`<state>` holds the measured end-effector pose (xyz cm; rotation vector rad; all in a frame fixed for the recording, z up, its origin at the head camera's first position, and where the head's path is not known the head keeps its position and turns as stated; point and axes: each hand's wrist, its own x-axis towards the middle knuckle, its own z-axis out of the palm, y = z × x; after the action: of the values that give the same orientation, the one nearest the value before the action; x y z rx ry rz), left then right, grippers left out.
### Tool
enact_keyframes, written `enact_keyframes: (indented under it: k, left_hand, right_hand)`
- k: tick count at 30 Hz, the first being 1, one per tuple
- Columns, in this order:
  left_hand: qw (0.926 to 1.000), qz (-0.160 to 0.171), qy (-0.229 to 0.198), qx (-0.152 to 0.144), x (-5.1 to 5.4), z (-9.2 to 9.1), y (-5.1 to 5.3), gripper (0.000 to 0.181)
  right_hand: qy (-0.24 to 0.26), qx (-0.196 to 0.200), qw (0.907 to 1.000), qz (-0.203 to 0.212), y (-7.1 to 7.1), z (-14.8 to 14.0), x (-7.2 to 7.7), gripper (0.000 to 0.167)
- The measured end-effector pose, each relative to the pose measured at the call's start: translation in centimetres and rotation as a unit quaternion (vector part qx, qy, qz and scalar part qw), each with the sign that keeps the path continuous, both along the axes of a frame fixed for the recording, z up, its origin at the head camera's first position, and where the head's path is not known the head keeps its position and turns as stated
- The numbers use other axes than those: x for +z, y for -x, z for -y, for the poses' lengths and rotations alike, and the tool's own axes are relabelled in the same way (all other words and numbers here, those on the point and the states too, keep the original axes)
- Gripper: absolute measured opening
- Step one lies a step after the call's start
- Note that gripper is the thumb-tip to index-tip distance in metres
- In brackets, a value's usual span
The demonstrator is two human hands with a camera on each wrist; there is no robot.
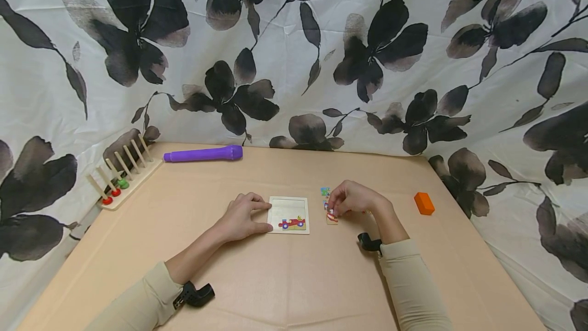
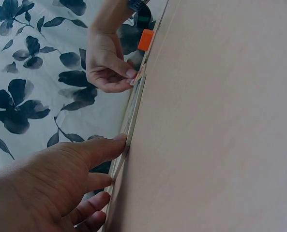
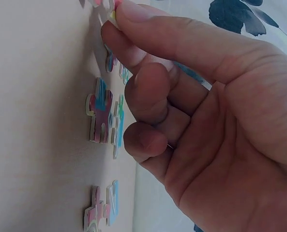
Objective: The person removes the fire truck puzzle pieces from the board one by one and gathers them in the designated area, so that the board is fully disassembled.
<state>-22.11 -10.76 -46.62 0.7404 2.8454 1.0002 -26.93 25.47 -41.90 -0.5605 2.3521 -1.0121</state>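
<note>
A shallow wooden puzzle tray point(image 1: 288, 207) lies on the table, with joined pieces showing a red vehicle point(image 1: 292, 223) in its lower right part. My left hand point(image 1: 245, 218) rests at the tray's left edge, thumb near the lower corner and fingers farther up, spread apart. Between thumb and forefinger, my right hand point(image 1: 357, 199) pinches a small colourful puzzle piece point(image 3: 113, 10) just right of the tray. Loose puzzle pieces point(image 3: 100, 113) lie on the table beside and under that hand, which partly hides them in the head view.
A wooden peg rack point(image 1: 133, 180) with red and green beads stands at the far left. Beside it, a purple microphone-shaped stick point(image 1: 202, 154) lies along the back edge. An orange block point(image 1: 424, 203) sits to the right. Floral cloth point(image 1: 294, 65) hangs behind the table.
</note>
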Motion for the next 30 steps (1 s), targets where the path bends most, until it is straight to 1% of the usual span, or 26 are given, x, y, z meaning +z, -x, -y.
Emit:
enact_keyframes:
  k: [10,17,30]
  left_hand:
    - [1.0,-0.002,0.004,-0.004,-0.14,0.32,-0.1,0.061]
    - [1.0,0.0,0.001,-0.006,-0.19,0.47,-0.18,0.061]
    - [1.0,0.001,0.003,-0.007,-0.19,0.53,-0.14,0.061]
  right_hand:
    - [-0.01,-0.005,0.9999,-0.006,-0.45,0.34,-0.17,0.014]
    - [-0.018,0.008,0.9997,-0.017,-0.68,0.55,-0.19,0.012]
    - [-0.044,0.009,0.9989,-0.015,-0.85,0.86,-0.08,0.013]
